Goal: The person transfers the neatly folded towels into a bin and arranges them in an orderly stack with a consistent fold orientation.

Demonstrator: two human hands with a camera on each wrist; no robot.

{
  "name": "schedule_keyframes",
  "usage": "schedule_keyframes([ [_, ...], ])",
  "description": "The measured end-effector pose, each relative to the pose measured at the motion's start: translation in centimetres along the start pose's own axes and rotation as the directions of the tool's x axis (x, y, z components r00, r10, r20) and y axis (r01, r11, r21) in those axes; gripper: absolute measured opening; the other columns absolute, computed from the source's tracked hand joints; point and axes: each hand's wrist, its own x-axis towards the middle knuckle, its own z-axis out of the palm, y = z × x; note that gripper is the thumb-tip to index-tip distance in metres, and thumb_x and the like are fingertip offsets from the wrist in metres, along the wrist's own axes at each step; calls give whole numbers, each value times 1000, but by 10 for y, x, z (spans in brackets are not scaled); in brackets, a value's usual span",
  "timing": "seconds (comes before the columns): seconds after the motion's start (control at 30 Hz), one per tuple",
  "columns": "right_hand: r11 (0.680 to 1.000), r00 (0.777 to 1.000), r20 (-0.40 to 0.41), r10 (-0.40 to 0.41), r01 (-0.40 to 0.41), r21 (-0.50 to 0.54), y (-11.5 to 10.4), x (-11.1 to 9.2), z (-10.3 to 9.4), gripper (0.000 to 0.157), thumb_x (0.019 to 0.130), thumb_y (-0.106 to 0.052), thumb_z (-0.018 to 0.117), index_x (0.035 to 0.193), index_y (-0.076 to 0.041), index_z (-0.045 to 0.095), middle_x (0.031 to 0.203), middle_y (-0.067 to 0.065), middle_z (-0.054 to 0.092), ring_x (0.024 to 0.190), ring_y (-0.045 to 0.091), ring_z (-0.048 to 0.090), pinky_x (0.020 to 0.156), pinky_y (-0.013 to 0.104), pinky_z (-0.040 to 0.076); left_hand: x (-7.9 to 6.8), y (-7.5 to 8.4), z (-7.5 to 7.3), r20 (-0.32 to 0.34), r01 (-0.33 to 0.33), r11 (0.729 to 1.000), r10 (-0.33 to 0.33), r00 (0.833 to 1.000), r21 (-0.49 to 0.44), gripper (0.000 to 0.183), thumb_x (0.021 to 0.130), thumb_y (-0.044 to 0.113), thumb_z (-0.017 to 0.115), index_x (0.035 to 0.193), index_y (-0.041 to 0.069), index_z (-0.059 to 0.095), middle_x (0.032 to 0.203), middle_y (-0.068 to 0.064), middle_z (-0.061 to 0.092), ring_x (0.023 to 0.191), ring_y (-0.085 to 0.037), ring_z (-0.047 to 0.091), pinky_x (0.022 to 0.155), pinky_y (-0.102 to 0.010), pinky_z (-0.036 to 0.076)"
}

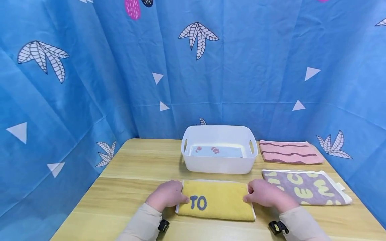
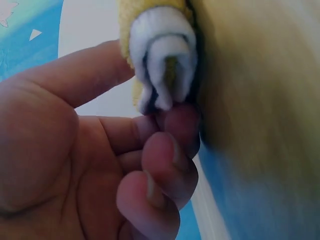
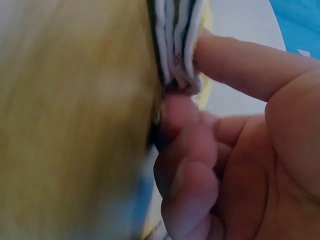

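A folded yellow towel (image 1: 223, 201) with grey letters "TO" lies on the near part of the table, in front of the white basket. At its left end my left hand (image 1: 169, 194) pinches it, thumb on top and fingers at the edge. My right hand (image 1: 265, 193) pinches the opposite end the same way. In the left wrist view the rolled white layers of the towel (image 2: 162, 47) show above the curled fingers (image 2: 165, 195). Stacked white edges of the towel (image 3: 175, 40) appear in the right wrist view, between thumb and fingers.
The white basket (image 1: 217, 165) has handle holes, and a light blue piece with red flowers (image 1: 215, 150) shows inside. To the right lie a pink towel (image 1: 289, 152) with dark wavy lines and a purple towel (image 1: 307, 189) with yellow letters. Blue curtains (image 1: 250, 67) surround the wooden table (image 1: 120, 187).
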Motion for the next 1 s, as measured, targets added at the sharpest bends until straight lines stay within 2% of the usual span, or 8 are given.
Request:
schedule_keyframes([
  [0.1, 998, 998, 22, -56, 56, -25, 0, 0, 0, 41, 79, -32, 72, 55, -19, 42, 49, -9, 32, 44, 7, 30, 45, 25, 26, 1, 1, 1, 12, 10, 1000, -10, 1000, -5, 37, 77, 42, 72, 62, 15, 51, 56, 2, 47, 48, -14, 44, 48, -31, 37],
  [0.27, 992, 992, 34, -119, 120, -29, 2, 1, 0, 38, 84, -31, 67, 56, -19, 44, 49, -11, 36, 43, 7, 35, 44, 25, 30, 1, 0, 1, 23, 12, 1000, -12, 1000, -3, 36, 79, 43, 70, 65, 15, 52, 57, 2, 46, 48, -14, 44, 47, -32, 37],
  [0.37, 989, 989, 45, -142, 143, -21, 3, 1, -1, 37, 85, -31, 66, 57, -19, 45, 50, -11, 36, 43, 7, 34, 45, 25, 30, 0, -1, 1, 22, -8, 1000, 8, 1000, 12, 34, 80, 42, 68, 66, 16, 52, 59, 2, 48, 50, -14, 45, 49, -32, 38],
  [0.47, 989, 989, 42, -145, 145, -17, 5, 1, -2, 35, 87, -32, 64, 59, -20, 46, 51, -11, 36, 44, 6, 34, 45, 25, 30, -1, -3, -1, 18, -55, 998, 54, 998, 39, 31, 83, 38, 66, 66, 17, 51, 61, 4, 49, 52, -12, 45, 52, -31, 39],
  [0.63, 988, 988, -22, -153, 152, -40, 10, 3, -5, 34, 87, -34, 63, 61, -20, 47, 52, -12, 37, 45, 4, 36, 46, 24, 31, -1, -6, -4, 22, -115, 990, 113, 993, 79, 29, 89, 35, 59, 66, 19, 50, 61, 5, 47, 53, -11, 45, 54, -30, 38],
  [0.8, 985, 981, -92, -170, 169, -18, 12, 3, -12, 32, 89, -31, 61, 63, -20, 46, 54, -11, 37, 47, 5, 36, 49, 24, 33, 1, -5, -10, 1, -145, 986, 146, 989, 80, 26, 95, 33, 50, 72, 20, 51, 70, 5, 51, 65, -12, 52, 65, -36, 44],
  [0.93, 987, 977, -141, -162, 162, -9, 12, 2, -15, 29, 91, -28, 59, 66, -20, 46, 56, -10, 36, 51, 4, 38, 52, 25, 35, 3, -4, -13, -25, -150, 987, 152, 988, 61, 24, 98, 31, 43, 79, 20, 52, 74, 5, 51, 73, -13, 54, 72, -40, 46],
  [1.0, 989, 977, -160, -143, 146, 5, 11, 1, -16, 28, 91, -27, 58, 67, -21, 46, 57, -10, 36, 53, 5, 39, 53, 25, 35, 2, -3, -15, -42, -138, 990, 140, 989, 38, 24, 99, 32, 40, 81, 21, 52, 73, 5, 51, 72, -12, 53, 72, -40, 46],
])
